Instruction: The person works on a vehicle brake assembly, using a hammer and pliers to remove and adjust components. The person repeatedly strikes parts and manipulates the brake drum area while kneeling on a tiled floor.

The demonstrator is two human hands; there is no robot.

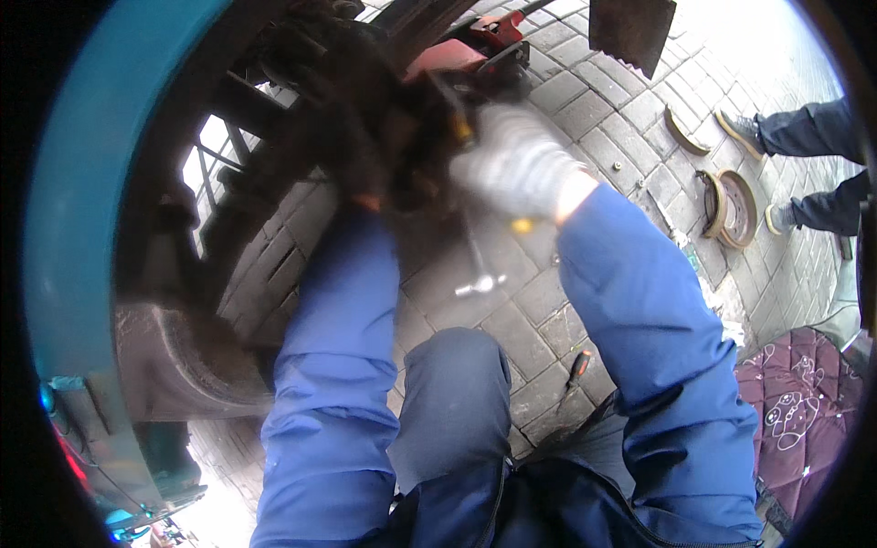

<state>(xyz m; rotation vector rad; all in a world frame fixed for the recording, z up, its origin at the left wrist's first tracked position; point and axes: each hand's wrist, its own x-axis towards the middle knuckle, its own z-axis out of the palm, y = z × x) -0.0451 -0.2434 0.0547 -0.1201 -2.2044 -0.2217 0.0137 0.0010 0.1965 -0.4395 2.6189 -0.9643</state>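
My right hand (516,164), in a whitish knit glove and smeared by motion, is closed round a yellow-handled tool (464,131). Yellow shows on both sides of the fist, and a metal shaft runs up from it toward dark wheel-hub parts (416,119). The tool's tip is lost among them. My left arm reaches up into the same dark parts; its wrist (367,202) shows, but the fingers of my left hand are blurred and hidden in shadow. Below the right hand is a T-shaped metal wrench (479,281), its shaft pointing upward.
A teal vehicle body (73,228) curves along the left. Red metal parts (457,57) are beyond my hands. On the paving lie a screwdriver (577,367), a curved brake shoe (685,132) and a round drum (735,210). Another person's legs (808,132) are at right, above a patterned maroon cloth (795,411).
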